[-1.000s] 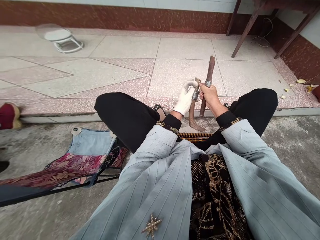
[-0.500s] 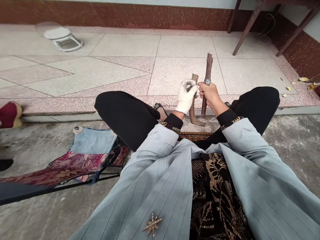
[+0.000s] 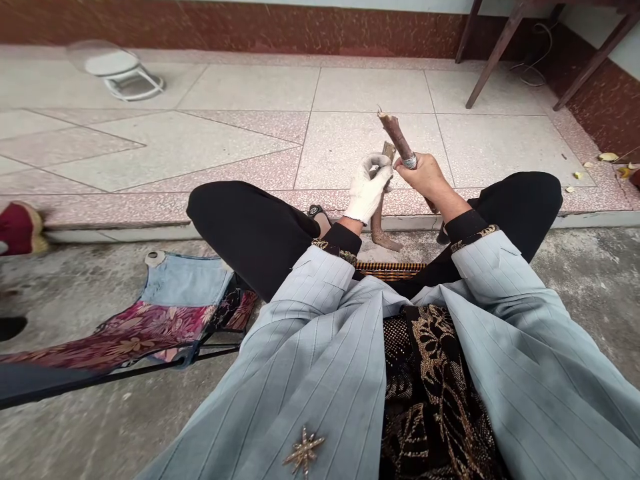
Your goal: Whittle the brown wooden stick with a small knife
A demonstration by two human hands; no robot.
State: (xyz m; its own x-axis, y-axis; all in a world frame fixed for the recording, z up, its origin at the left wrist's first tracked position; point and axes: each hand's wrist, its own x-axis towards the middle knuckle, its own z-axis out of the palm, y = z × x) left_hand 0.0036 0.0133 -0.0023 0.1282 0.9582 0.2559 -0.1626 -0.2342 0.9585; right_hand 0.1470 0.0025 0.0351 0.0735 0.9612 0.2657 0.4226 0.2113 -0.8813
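My left hand [image 3: 369, 187], in a white knit glove, is closed around a crooked wooden stick [image 3: 384, 235] whose lower end bends to the right. My bare right hand [image 3: 424, 177] grips a straighter reddish-brown stick [image 3: 395, 130], tilted with its broken top end to the upper left. Silvery wire [image 3: 410, 161] is wound in a band around that stick just above my fingers. The fingertips of both hands nearly meet between the two sticks. Whether a strand of wire runs between them is too small to make out.
A folding chair [image 3: 185, 280] with denim and flowered fabric stands at the left. Farther back are a white stool [image 3: 133, 80] and a wooden table leg [image 3: 497, 60]. A raised tiled step [image 3: 240, 140] lies ahead. A red shoe [image 3: 20, 230] shows at the left edge.
My right hand has turned the wire-wound stick from nearly upright to leaning left at the top. My left hand and its stick have shifted slightly left.
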